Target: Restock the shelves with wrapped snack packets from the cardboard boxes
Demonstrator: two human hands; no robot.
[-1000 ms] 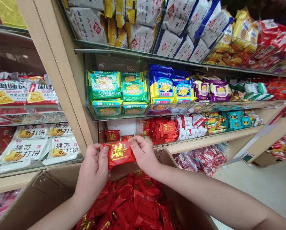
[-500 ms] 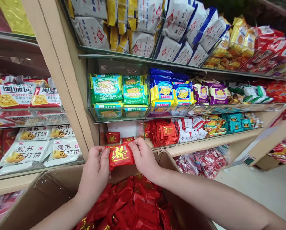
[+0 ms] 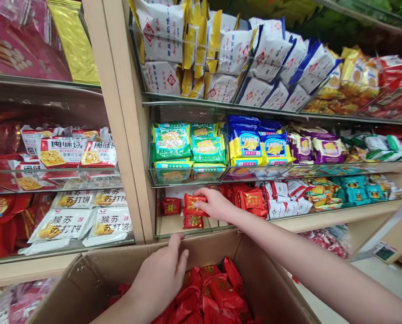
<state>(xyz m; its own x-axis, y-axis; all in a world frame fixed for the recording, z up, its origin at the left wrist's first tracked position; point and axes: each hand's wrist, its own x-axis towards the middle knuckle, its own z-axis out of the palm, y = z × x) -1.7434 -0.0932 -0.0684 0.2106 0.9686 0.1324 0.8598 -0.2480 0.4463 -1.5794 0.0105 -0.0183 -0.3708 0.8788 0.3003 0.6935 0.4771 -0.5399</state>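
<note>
My right hand [image 3: 212,204] reaches into the lowest shelf compartment, fingers on a red snack packet [image 3: 190,204] with gold lettering. Just below that packet lies a second red packet [image 3: 193,221], and another red packet [image 3: 171,206] stands to its left. My left hand [image 3: 162,274] hovers over the cardboard box [image 3: 120,258], thumb and index finger apart, holding nothing that I can see. Inside the box lies a heap of similar red packets [image 3: 221,288]; my left hand and forearm cover part of it.
A glass shelf edge with green biscuit packs [image 3: 206,150] and blue biscuit packs [image 3: 244,144] overhangs the compartment. To its right are more red packets [image 3: 253,202] and white-and-red packets [image 3: 285,200]. A wooden upright [image 3: 128,121] divides the shelves on the left.
Both hands held one red packet above the box before. Now my right hand has it in the shelf compartment, while my left has let go and dropped lower. The view has shifted left.
</note>
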